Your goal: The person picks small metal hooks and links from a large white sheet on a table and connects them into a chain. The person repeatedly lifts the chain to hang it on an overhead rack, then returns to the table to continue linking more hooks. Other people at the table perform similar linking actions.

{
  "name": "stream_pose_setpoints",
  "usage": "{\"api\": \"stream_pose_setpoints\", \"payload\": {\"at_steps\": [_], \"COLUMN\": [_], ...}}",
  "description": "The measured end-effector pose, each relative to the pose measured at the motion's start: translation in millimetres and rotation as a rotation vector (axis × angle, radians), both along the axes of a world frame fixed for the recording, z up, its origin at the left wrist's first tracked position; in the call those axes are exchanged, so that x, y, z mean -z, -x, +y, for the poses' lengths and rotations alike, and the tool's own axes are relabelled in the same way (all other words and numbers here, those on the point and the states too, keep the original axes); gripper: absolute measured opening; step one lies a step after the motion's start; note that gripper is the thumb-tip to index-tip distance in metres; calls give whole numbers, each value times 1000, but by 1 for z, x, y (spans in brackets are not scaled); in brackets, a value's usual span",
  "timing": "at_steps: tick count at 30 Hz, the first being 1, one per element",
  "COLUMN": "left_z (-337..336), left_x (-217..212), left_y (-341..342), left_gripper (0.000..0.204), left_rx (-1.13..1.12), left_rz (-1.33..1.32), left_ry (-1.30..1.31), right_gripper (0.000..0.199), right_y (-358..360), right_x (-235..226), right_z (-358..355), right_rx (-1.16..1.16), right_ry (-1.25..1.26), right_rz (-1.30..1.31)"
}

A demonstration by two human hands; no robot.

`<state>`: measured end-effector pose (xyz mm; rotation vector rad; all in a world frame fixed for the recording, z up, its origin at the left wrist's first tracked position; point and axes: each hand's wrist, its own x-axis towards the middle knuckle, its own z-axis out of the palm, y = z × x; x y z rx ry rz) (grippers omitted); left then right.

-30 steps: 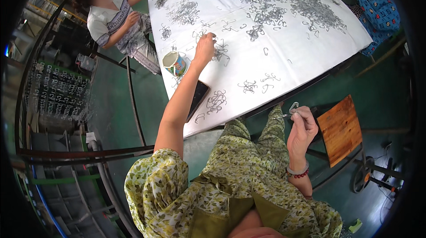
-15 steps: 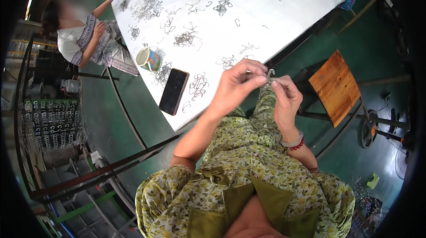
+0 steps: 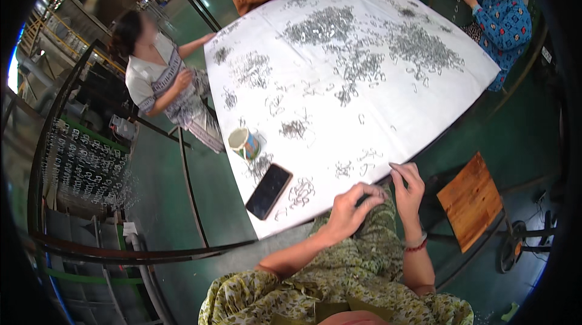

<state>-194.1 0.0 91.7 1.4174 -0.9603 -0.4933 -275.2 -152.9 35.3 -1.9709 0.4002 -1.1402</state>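
Small bent-wire metal clips (image 3: 301,192), lying in loose clusters at the near edge of the white-covered table (image 3: 424,113), a few more (image 3: 364,164) just ahead of the fingertips. Probably light and stiff, springy rather than soft, prone to snagging on one another when lifted from a heap; best pinched singly at a straight leg or loop between thumb and forefinger, not scooped. Left hand (image 3: 351,207) hovering at the table edge, fingers curled narrow toward the thumb; whether a clip sits inside the pinch, cannot tell, too small to make out. Right hand (image 3: 407,187) just beside it, fingers half open and raised, tips near the cloth, a red bead bracelet (image 3: 416,244) at the wrist; nothing clearly held. Left of the hands, a black phone (image 3: 268,190) flat on the cloth, and past it a painted mug (image 3: 244,142) near the table's corner. Farther out, bigger grey heaps of clips (image 3: 321,25) across the middle. Other people seated round the far sides, a wooden stool (image 3: 471,201) at right.
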Motion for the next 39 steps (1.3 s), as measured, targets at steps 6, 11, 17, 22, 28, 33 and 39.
{"api": "stream_pose_setpoints", "payload": {"at_steps": [6, 11, 17, 22, 28, 33, 39], "left_z": [12, 15, 2, -7, -15, -19, -16], "left_x": [8, 7, 17, 12, 21, 16, 5], "left_y": [-4, -6, -2, -1, -1, -4, 1], "left_gripper": [9, 9, 9, 11, 14, 15, 15], "left_rx": [41, 44, 49, 84, 41, -37, -49], "left_rz": [55, 52, 97, -16, -37, -69, -233], "left_ry": [-51, -106, -146, -141, -143, -165, -85], "right_gripper": [32, 26, 9, 2, 11, 13, 15], "right_y": [-128, -166, -165, -134, -57, 8, 28], "right_x": [45, 56, 79, 70, 30, -35, -71], "right_z": [-105, -138, -136, -113, -59, -12, 20], "right_rx": [-190, -322, -244, -174, -80, -79, -40], "right_ry": [528, 784, 896, 568, -297, -217, -13], "right_rz": [428, 601, 422, 279, 66, 35, -41]}}
